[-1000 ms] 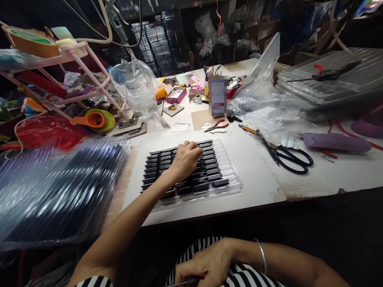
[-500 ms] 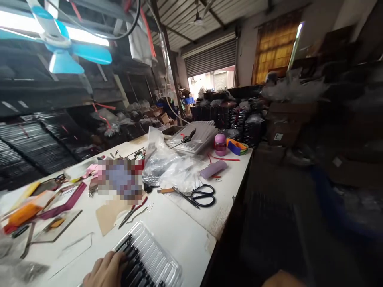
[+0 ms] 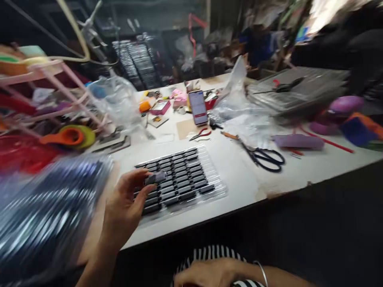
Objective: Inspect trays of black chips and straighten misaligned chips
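Observation:
A clear plastic tray lies on the white table in front of me, filled with rows of small black parts. My left hand is raised over the tray's left end. Its thumb and fingers pinch one small dark part. My right hand rests in my lap at the bottom edge, on striped cloth, with a metal bangle on the wrist. Its fingers are mostly cut off by the frame. The picture is blurred by motion.
A blurred stack of plastic-wrapped trays fills the left foreground. Black scissors, red pliers, a phone, plastic bags, a pink rack and more stacked trays crowd the table.
The camera swung up to the right and came back down to the tray. My left hand went from lying on the parts to holding one part lifted at the tray's left end.

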`<action>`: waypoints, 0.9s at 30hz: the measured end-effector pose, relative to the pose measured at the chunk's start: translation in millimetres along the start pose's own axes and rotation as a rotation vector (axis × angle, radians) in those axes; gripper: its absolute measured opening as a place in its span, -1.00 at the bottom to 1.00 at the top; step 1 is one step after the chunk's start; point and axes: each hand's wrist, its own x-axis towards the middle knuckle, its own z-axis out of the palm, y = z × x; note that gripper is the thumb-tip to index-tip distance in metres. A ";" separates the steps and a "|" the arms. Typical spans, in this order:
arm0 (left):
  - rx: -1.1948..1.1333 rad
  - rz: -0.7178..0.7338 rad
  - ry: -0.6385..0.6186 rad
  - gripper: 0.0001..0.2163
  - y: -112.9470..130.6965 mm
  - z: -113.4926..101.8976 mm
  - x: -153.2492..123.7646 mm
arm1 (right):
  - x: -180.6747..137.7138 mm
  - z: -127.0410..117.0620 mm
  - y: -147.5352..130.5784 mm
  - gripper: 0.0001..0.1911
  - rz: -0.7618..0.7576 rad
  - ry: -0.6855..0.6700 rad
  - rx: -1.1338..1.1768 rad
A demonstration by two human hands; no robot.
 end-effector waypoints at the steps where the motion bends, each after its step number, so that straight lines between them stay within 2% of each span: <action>1: 0.011 0.017 -0.005 -0.77 0.9 -6.4 -12.1 | 1.2 1.4 -0.3 -0.82 0.001 0.019 0.011; 4: 0.130 0.072 -0.066 -0.82 1.4 -15.6 -41.9 | -0.8 6.1 -10.0 -0.75 0.002 0.214 -0.021; 6: 0.233 0.139 -0.103 -0.80 -0.3 -14.0 -55.3 | -3.9 6.8 -19.5 -0.72 -0.062 0.341 -0.088; 10: 0.474 0.316 -0.146 -0.82 -5.7 -1.0 -70.1 | -14.6 -0.9 -32.4 -0.74 -0.183 0.500 -0.160; 12: 0.566 0.339 -0.190 -0.87 -8.4 7.3 -74.4 | -23.2 -6.2 -31.8 -0.71 -0.192 0.566 -0.114; 14: 0.609 0.358 -0.227 -0.89 -11.0 16.4 -78.9 | -32.8 -10.4 -27.5 -0.69 -0.174 0.700 -0.040; 16: 0.597 0.383 -0.238 -0.85 -13.8 26.7 -84.3 | -41.8 -13.2 -22.6 -0.68 -0.121 0.865 0.008; 18: 0.524 0.376 -0.220 -0.80 -17.2 38.0 -90.2 | -48.6 -14.9 -19.6 -0.66 -0.052 0.975 0.026; 23: 0.255 0.279 -0.120 -0.81 -25.9 61.6 -98.6 | -50.9 -16.8 -25.9 -0.71 -0.005 0.990 0.079; 25: 0.206 0.266 -0.077 -0.81 -25.8 64.6 -98.1 | -47.2 -19.1 -32.2 -0.74 -0.003 1.070 0.047; 27: 0.140 0.244 -0.066 -0.80 -21.4 62.7 -96.3 | -42.8 -23.0 -38.5 -0.74 0.000 1.155 -0.094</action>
